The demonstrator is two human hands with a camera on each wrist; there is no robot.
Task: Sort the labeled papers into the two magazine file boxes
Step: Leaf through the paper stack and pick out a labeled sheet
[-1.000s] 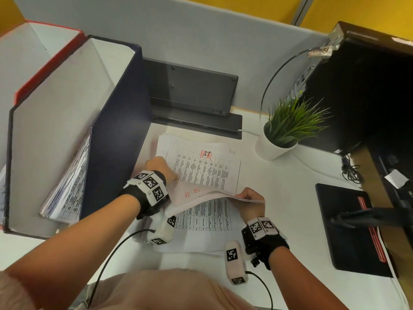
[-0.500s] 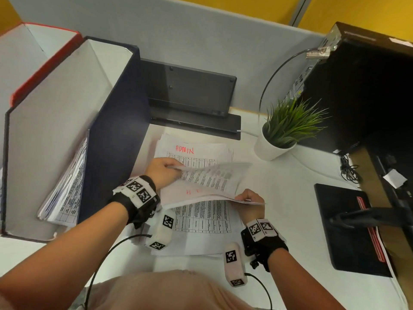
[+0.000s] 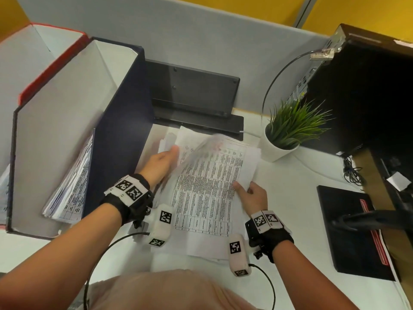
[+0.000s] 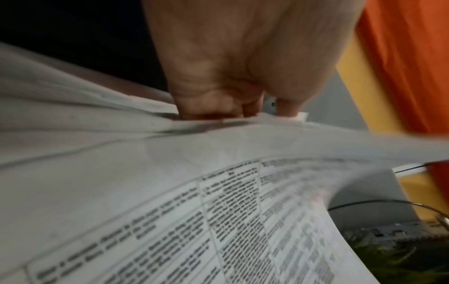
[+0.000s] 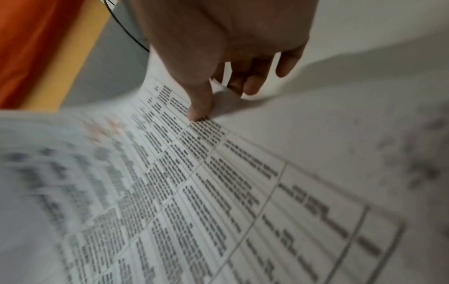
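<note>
A: What are the hands doing?

B: The left hand [image 3: 162,163] pinches the far left edge of the top sheet [image 3: 210,182] and lifts it off the stack [image 3: 207,247]; its fingers [image 4: 211,107] curl over the edge. The right hand [image 3: 252,195] pinches the sheet's right edge, thumb [image 5: 200,107] on the print, fingers curled beneath.

A: Where are the papers?

B: The stack lies on the white surface [image 3: 290,198], just right of the blue box [image 3: 125,139]. More sheets [image 3: 71,186] lean inside that box. The red box [image 3: 51,63] stands to its left. The sheet's red label is blurred.
</note>
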